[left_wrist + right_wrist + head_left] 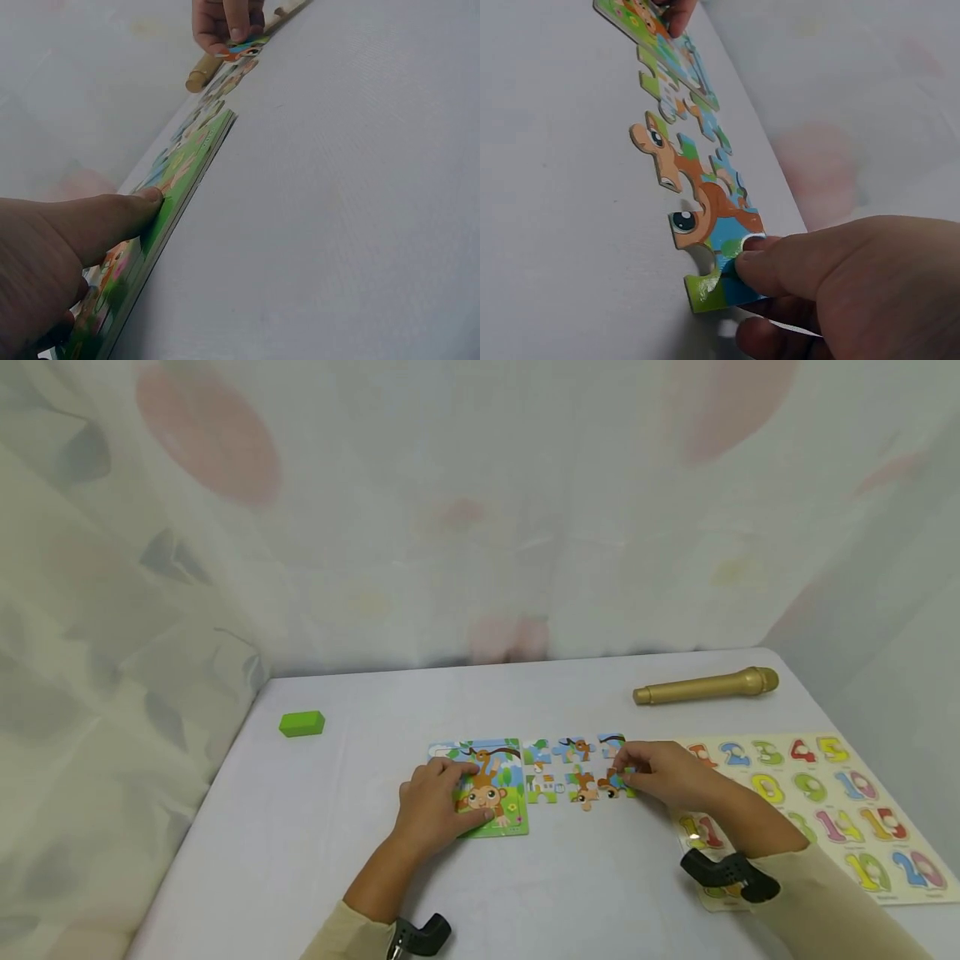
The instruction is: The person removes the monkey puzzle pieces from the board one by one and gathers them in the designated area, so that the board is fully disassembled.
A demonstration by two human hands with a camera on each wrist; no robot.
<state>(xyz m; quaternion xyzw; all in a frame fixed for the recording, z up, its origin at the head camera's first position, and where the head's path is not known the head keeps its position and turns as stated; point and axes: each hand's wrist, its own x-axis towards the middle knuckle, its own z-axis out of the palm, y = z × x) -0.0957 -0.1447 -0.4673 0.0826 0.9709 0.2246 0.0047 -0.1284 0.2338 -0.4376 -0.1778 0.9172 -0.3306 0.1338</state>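
My left hand [435, 797] rests on a square puzzle board [512, 814] with a monkey picture, its thumb pressing the top face. My right hand [656, 768] pinches a puzzle piece [724, 244] with an eye, brown fur and a blue and green ground. In the right wrist view the thumb lies on top of that piece, with fingers underneath. Several loose puzzle pieces, among them one with a monkey face [583, 787] and one with a house [542, 789], lie in two rows between the board and my right hand.
A cream number board [813, 852] lies at the right, partly beneath my right forearm. Behind it lies a gold microphone [705, 686]. A green block [302, 723] sits at the far left of the white table [315, 852]. Patterned curtains [480, 527] hang behind.
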